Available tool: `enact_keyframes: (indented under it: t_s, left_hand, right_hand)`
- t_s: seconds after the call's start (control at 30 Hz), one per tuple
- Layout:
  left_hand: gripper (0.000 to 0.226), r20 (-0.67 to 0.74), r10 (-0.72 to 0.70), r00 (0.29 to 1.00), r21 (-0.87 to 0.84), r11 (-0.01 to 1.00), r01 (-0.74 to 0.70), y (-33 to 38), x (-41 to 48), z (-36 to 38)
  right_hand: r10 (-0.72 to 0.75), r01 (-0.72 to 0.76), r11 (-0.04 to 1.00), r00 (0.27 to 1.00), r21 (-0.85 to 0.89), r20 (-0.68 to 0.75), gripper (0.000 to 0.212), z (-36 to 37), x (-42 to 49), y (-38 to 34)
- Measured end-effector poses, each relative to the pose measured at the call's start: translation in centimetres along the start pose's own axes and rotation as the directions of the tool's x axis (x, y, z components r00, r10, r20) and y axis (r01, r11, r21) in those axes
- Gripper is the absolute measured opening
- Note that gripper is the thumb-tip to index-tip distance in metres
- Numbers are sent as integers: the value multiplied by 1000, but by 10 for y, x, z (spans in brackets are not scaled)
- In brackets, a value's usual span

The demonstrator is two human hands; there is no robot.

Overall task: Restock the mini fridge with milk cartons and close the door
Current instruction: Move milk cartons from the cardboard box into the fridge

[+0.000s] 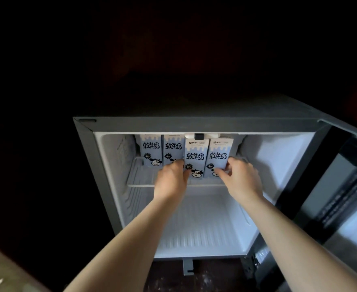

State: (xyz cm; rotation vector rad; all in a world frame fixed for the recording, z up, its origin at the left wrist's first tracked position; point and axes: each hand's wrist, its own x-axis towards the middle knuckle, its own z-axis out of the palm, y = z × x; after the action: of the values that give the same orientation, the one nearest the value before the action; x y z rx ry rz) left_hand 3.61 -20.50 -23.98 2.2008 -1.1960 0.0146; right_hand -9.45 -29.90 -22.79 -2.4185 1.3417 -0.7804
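The mini fridge (89, 157) stands open and lit inside. Several pale blue milk cartons with a cow print stand upright on its wire shelf (139, 178). Two rear cartons (151, 149) are at the back left. Two front cartons stand side by side nearer me. My left hand (171, 180) grips the left side of the front left carton (194, 158). My right hand (239, 178) holds the right side of the front right carton (218, 157). Both arms reach into the fridge.
The fridge door (339, 186) hangs open at the right, close to my right forearm. The lower compartment floor (198, 232) is bare ribbed white plastic. The room around is dark. A pale surface edge (2, 275) shows at the bottom left.
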Motion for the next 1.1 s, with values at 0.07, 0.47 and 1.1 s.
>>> enact_keyframes:
  t_s: [0.07, 0.47, 1.1]
  left_hand:
    - [22, -11, 13, 1000, 25, 1000, -13, 3, 0, 3]
    - [25, -123, -74, 990, 87, 993, 85, 2, 9, 11]
    - [26, -118, -152, 981, 92, 982, 163, -3, 19, 17]
  right_hand:
    - [21, -21, 999, 1000, 25, -1, 28, 2, 2, 3]
    - [-12, 15, 999, 998, 51, -58, 25, 12, 12, 6]
    - [-4, -1, 997, 998, 72, 64, 33, 20, 24, 6]
